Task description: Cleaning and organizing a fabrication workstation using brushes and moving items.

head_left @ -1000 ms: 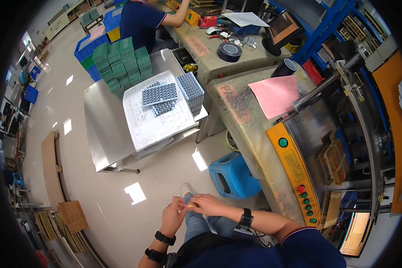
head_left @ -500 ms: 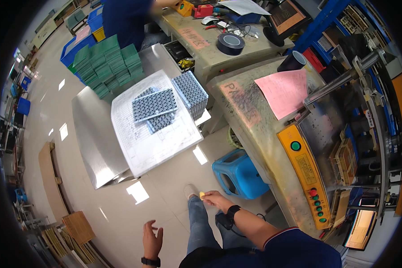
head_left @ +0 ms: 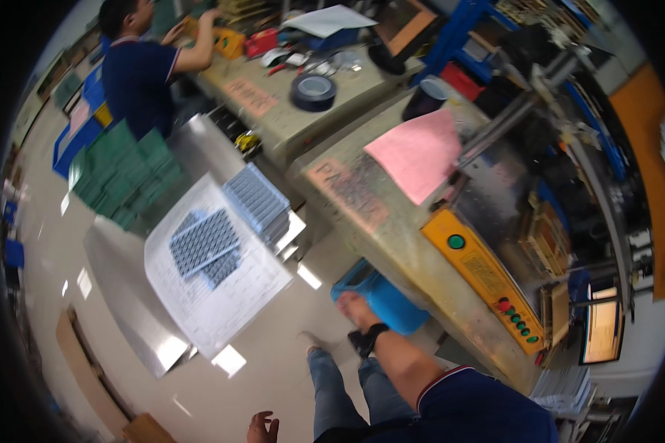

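My right hand [head_left: 355,308], with a dark band on its wrist, reaches forward in front of the blue plastic stool [head_left: 393,304]. Motion smears its fingers, and I cannot make out whether anything is between them. Low in the view, my left hand [head_left: 261,428] hangs empty with thumb and fingers apart, partly cut off by the lower edge. Left of the right hand, a few blue-grey patterned panels [head_left: 205,242] lie crossed on a white printed sheet [head_left: 218,314], on a metal surface [head_left: 129,284]. A stack of similar panels [head_left: 258,199] stands beside the sheet.
Green stacked boards [head_left: 129,173] stand at the far left, near a seated co-worker [head_left: 137,81]. On the right, a worn bench [head_left: 340,166] carries pink paper [head_left: 419,155] and a machine with a yellow control panel [head_left: 480,277]. Black tape [head_left: 314,92] lies on the far table.
The view has swung, shifting the benches and panels leftward. My right hand has moved forward to the stool; the small yellow piece it pinched no longer shows clearly. My left hand is lower in view.
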Available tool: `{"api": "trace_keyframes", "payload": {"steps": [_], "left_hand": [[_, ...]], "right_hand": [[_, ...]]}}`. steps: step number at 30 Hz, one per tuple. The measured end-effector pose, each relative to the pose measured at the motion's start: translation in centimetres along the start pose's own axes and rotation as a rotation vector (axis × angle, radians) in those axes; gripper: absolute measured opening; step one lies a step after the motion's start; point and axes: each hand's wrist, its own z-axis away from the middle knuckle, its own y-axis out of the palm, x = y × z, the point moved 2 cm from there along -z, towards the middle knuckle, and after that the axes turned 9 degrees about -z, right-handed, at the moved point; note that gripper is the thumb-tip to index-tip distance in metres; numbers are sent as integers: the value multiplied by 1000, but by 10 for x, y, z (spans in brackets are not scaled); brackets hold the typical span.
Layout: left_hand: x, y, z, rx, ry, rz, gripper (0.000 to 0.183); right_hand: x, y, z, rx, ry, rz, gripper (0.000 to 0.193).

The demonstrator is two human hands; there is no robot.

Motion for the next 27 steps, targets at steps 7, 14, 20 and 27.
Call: {"api": "trace_keyframes", "payload": {"steps": [7,14,20,27], "left_hand": [[-52,-32,-77,145,419,-89,13],[-190,-35,-142,380,747,-179,23],[-301,9,-136,435,986,-367,32],[-349,81,-121,637,1018,-530,32]], "right_hand": [[-7,52,135,587,-210,1451,32],[82,-44,217,189,-402,1091,33],[125,-172,312,-238,-623,707,33],[132,-284,409,-409,-574,329,30]]}}
